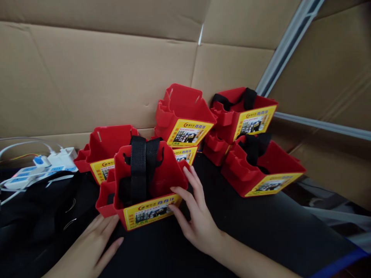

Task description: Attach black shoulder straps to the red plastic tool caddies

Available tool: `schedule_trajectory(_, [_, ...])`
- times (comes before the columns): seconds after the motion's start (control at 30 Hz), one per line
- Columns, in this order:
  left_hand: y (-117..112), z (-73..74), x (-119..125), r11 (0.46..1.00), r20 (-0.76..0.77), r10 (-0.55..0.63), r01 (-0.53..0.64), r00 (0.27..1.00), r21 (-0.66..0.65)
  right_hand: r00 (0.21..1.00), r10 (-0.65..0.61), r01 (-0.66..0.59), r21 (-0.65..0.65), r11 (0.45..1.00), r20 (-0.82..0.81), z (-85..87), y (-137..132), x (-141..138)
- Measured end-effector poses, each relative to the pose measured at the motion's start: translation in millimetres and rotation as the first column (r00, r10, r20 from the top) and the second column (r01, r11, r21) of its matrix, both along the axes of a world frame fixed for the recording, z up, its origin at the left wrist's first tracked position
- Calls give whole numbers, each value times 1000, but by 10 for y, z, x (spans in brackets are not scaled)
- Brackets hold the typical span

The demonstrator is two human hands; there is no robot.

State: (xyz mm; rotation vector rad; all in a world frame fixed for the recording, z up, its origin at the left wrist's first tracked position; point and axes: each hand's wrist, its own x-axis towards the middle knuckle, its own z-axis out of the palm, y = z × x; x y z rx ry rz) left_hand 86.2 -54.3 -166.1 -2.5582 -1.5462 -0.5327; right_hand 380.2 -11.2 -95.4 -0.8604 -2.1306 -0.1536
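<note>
Left hand (92,239), unclosed with fingers outstretched, lay at the lower left of the front red box (165,173). Right hand (201,220) touched that box's right side, fingers spread; whether it gripped could not be told. Box stood on a black surface (228,231), with black strap (138,166) and yellow label (153,211). Other red boxes (185,103) stood behind and rightward, some stacked. Power strip (26,177) lay far left.

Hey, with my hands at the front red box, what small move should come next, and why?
Perhaps raise your left hand to steady the left side of the front red box: your right hand holds its right front corner, while the left lies low by its lower left edge.
</note>
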Motion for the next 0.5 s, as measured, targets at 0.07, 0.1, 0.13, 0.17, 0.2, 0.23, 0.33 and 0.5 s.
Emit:
schedule_trajectory(0.07, [3,-10,-18,998,-48,-20,23,999,58,996,-26,22,51,998,84,20,-33,-17])
schedule_trajectory(0.1, [4,-8,-20,997,-65,-22,26,998,66,991,-17,9,55,998,130,32,-46,-22])
schedule_trajectory(0.13, [5,-1,-18,998,-76,-19,24,997,59,987,1,-9,52,999,161,44,-54,-25])
schedule_trajectory(0.17, [6,10,-14,999,-86,-18,22,996,44,985,17,-25,44,999,172,54,-58,-27])
schedule_trajectory(0.2, [9,24,-9,999,-99,-21,24,995,28,987,24,-31,39,999,159,63,-59,-27])
schedule_trajectory(0.23, [12,36,-7,1000,-110,-25,27,994,16,991,23,-28,35,999,130,71,-57,-28])
schedule_trajectory(0.33, [24,39,-30,998,-130,-52,57,990,35,998,15,-15,0,1000,60,98,-53,-18])
schedule_trajectory(0.5, [53,-99,-136,992,-128,-61,75,990,103,999,38,-38,2,999,36,252,-134,189])
